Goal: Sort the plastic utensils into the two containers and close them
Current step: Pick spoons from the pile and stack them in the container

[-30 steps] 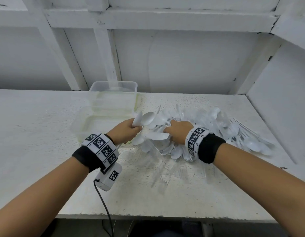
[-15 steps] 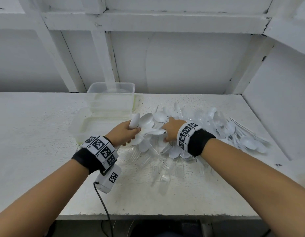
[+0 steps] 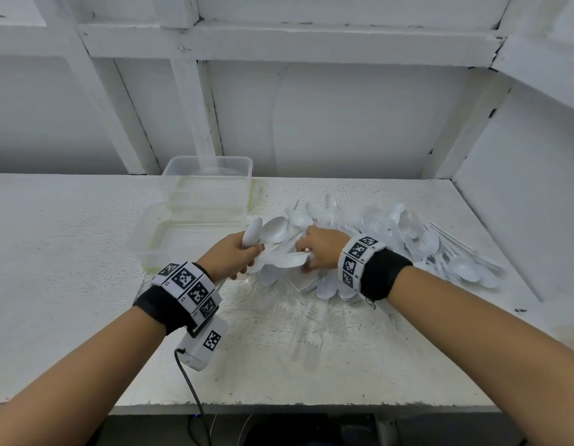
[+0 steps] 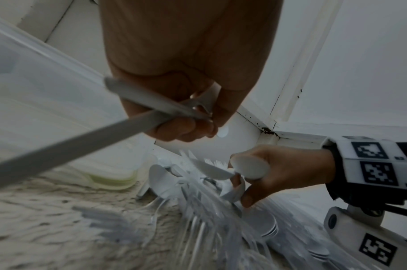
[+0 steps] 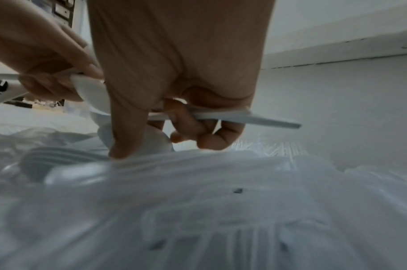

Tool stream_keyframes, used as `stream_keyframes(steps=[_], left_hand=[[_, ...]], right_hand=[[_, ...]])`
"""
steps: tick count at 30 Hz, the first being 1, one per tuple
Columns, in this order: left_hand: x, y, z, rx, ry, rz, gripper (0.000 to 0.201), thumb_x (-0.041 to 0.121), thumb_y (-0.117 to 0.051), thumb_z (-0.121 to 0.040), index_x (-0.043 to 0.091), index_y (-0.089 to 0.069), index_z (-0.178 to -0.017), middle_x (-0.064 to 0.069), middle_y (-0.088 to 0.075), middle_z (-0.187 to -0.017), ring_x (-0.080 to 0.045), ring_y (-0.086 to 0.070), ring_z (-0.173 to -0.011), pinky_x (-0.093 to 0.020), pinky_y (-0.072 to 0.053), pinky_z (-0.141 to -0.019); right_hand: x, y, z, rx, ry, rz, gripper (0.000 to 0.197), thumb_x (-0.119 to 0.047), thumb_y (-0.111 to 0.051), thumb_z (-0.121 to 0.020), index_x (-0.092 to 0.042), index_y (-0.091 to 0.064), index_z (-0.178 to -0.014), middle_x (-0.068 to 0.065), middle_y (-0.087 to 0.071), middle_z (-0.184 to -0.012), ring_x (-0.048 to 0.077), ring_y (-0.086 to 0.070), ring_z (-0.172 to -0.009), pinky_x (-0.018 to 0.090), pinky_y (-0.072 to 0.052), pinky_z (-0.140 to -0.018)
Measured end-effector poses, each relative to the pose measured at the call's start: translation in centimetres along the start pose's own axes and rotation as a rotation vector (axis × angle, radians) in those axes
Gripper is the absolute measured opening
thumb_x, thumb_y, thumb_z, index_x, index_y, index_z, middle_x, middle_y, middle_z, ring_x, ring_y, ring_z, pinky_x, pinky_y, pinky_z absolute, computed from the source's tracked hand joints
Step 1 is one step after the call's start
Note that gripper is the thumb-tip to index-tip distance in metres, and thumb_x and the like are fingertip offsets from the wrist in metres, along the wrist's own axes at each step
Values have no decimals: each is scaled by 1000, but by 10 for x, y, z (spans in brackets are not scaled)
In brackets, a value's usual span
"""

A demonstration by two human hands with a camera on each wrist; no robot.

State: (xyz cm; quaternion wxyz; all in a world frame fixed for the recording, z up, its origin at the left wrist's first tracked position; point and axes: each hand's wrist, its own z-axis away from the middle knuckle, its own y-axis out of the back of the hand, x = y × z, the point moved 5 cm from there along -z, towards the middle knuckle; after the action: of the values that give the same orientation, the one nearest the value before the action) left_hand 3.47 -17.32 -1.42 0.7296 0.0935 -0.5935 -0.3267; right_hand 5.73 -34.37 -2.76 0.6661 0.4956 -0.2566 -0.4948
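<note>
The left hand (image 3: 229, 254) grips a bunch of white plastic spoons (image 3: 266, 233), bowls pointing up toward the bench's back edge. The right hand (image 3: 321, 249) pinches one spoon lying sideways.

Spoons (image 3: 392, 233): white. Forks (image 3: 298, 304), nearer than the spoons: clear. Containers (image 3: 208, 188), left of the spoons: clear, with a yellow-green tint at the base. Wristbands (image 3: 376, 268): black, with black-and-white square-code tiles. Table (image 3: 70, 252): white, speckled.
</note>
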Motion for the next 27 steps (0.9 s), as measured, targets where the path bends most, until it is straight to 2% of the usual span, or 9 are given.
stream_keyframes(steps=[4, 8, 12, 16, 19, 20, 22, 23, 27], left_hand=[[1, 2, 1, 27, -18, 13, 14, 22, -49, -95, 24, -49, -81, 0, -51, -68, -13, -45, -55, -23, -37, -47], [4, 5, 2, 56, -41, 41, 13, 22, -49, -95, 22, -50, -82, -1, -51, -68, -14, -44, -55, -23, -37, -47], [7, 4, 1, 85, -57, 41, 9, 22, -48, -95, 16, -52, -90, 0, -52, -69, -14, -44, -55, -22, -37, -46], [12, -2, -2, 145, -67, 95, 13, 17, -49, -94, 6, -54, -97, 0, -46, -68, -13, -40, -55, -22, -34, -50], [17, -6, -5, 194, -68, 204, 9, 16, -51, -92, 8, -53, -92, 0, -43, -66, -13, -37, -55, -24, -31, -51], [19, -7, -6, 209, -71, 262, 9, 16, -53, -91, 8, -52, -91, 0, -41, -65, -13, -35, -54, -23, -30, -50], [24, -8, -7, 239, -75, 390, 13, 20, -58, -90, 8, -52, -89, 3, -37, -59, -10, -33, -48, -22, -28, -45], [27, -9, -8, 240, -73, 455, 16, 22, -61, -89, 9, -51, -87, 6, -35, -54, -7, -31, -44, -20, -26, -43], [45, -17, -11, 102, -90, 688, 19, 21, -63, -87, 14, -48, -77, 9, -27, -45, -6, -22, -38, -18, -16, -39]], right_hand=[[4, 9, 10, 74, 50, -157, 24, -31, -68, -83, -16, -72, -102, -2, -46, -86, 17, -48, -83, 26, -35, -71], [10, 15, 22, 149, 96, -154, 28, -33, -61, -88, -24, -68, -114, 3, -58, -105, 19, -55, -93, 27, -39, -73], [16, 19, 33, 287, 147, -290, 27, -31, -65, -85, -23, -69, -111, -1, -60, -103, 10, -51, -85, 25, -41, -74], [16, 24, 42, 397, 157, -707, 22, -22, -75, -76, -12, -74, -96, -2, -65, -91, 5, -56, -76, 12, -41, -65], [15, 32, 51, 439, 103, -997, 13, -28, -73, -76, -24, -74, -89, -1, -68, -86, 2, -53, -65, 17, -41, -50], [14, 36, 54, 470, 103, -1044, 6, -26, -70, -79, -28, -72, -84, -6, -68, -80, 0, -52, -60, 19, -41, -48], [13, 42, 58, 512, 94, -1112, 15, -16, -65, -84, -27, -68, -75, -17, -61, -58, -2, -47, -48, 21, -41, -48], [14, 43, 58, 522, 82, -1156, 19, -12, -64, -86, -25, -65, -72, -17, -54, -49, 0, -44, -44, 22, -40, -48], [17, 40, 55, 518, 26, -1386, 15, -10, -64, -85, -15, -62, -71, -10, -40, -44, 4, -35, -40, 22, -41, -46]])
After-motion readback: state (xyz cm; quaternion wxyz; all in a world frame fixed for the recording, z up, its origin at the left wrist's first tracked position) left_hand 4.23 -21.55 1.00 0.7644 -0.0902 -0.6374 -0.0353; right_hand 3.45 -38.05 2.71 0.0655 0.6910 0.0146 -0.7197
